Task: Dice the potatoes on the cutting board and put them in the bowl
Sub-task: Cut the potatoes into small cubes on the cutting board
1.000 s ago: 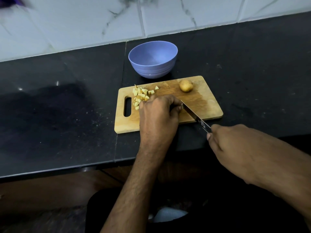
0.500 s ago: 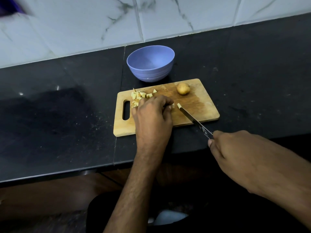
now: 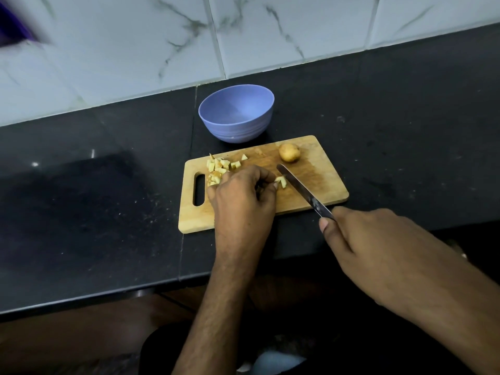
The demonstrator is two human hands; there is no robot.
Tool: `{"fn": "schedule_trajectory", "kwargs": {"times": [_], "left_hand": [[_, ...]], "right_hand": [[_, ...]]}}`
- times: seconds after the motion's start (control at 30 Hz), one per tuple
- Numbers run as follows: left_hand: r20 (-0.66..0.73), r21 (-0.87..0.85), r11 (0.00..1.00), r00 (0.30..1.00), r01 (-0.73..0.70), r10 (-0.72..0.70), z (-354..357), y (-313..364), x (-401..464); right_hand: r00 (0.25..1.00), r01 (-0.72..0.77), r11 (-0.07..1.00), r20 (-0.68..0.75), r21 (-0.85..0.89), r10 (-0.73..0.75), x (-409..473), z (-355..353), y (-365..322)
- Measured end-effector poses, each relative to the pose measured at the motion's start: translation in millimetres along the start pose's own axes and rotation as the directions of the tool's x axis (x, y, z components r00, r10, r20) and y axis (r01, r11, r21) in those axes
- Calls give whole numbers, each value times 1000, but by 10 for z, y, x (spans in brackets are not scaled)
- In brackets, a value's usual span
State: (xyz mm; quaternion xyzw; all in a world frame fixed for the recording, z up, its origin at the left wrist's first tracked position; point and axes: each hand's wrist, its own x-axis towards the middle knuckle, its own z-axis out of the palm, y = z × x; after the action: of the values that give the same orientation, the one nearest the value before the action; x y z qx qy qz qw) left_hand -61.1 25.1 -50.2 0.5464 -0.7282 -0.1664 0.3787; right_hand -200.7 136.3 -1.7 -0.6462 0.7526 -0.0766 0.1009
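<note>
Grip check, head view: right hand (image 3: 378, 247) clenched round the knife (image 3: 303, 189) handle off the near right corner of the cutting board (image 3: 322, 182); left hand (image 3: 240, 198) curled over the board's middle, fingertips pinching the last potato piece (image 3: 281, 182).

Change over the last second: blade was tucked against the left hand, now swung clear and angled just right of the piece, tip toward the board's far edge. Cut seems finished, or the next is being lined up.

Diced potato (image 3: 220, 167) piled at the board's far left, beside the handle slot. Whole potato (image 3: 289, 152) untouched at far right. Bowl (image 3: 235, 131) just beyond the board's far edge, holds nothing; transfer not yet begun.
</note>
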Motion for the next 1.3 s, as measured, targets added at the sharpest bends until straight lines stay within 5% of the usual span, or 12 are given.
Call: {"fn": "schedule_trajectory", "kwargs": {"times": [0.67,1.07,1.3], "left_hand": [[92,209,971,991,-115,98,58,68,42],[14,205,977,999,-52,50,47,50,37],[-46,390,920,997,-42,66,79,76,-50]], "right_hand": [[998,-38,997,50,63,35,46,-26,76],[999,-3,997,37,71,1,31,-8,31],[999,30,998,22,51,-32,52,41,-15]]}}
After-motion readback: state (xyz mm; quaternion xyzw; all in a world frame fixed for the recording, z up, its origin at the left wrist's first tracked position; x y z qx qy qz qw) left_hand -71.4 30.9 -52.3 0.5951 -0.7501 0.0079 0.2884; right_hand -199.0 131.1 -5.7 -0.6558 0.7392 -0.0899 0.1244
